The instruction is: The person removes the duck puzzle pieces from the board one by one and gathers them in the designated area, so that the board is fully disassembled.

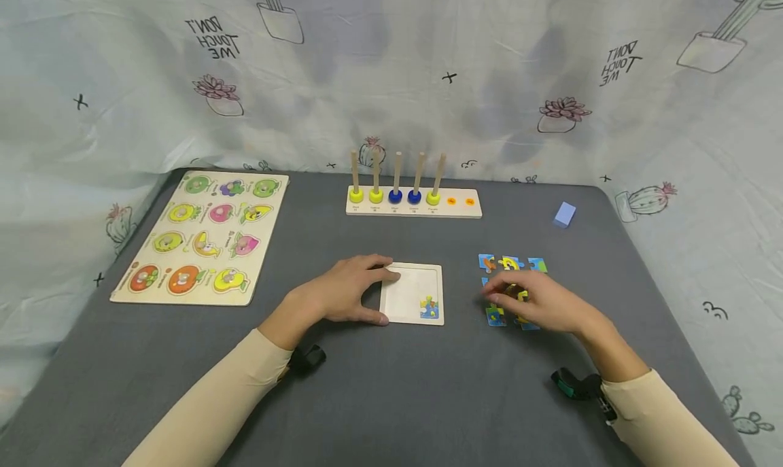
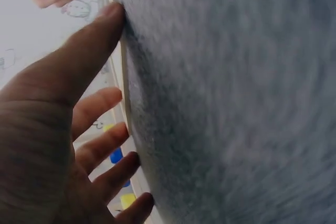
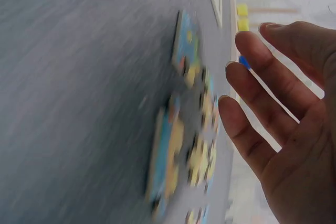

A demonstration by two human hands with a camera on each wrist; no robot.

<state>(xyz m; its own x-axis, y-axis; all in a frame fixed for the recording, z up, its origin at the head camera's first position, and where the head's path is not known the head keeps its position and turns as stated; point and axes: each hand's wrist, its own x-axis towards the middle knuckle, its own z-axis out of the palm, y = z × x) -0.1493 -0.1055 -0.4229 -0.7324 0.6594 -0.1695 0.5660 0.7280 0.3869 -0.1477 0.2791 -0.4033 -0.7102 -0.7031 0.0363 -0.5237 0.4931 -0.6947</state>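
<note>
My left hand [image 1: 349, 290] rests against the left side of a square wooden puzzle tray [image 1: 400, 307], its thumb at the near corner and its index finger over the far part. One jigsaw piece [image 1: 429, 308] lies in the tray's near right corner. In the left wrist view, the thumb and spread fingers meet the tray's edge. My right hand [image 1: 544, 300] hovers over a group of loose jigsaw pieces [image 1: 537, 264], partly hiding them. The right wrist view shows its fingers [image 3: 247, 82] loosely bent, apart from the blue and yellow pieces [image 3: 165, 156], with nothing held.
A wooden fruit puzzle board [image 1: 211, 226] lies at the left. At the back stands a peg board [image 1: 397, 212] with yellow and blue rings on upright pegs. A small blue block [image 1: 565, 215] is at the back right. Behind the grey table hangs a printed cloth [image 1: 391, 66].
</note>
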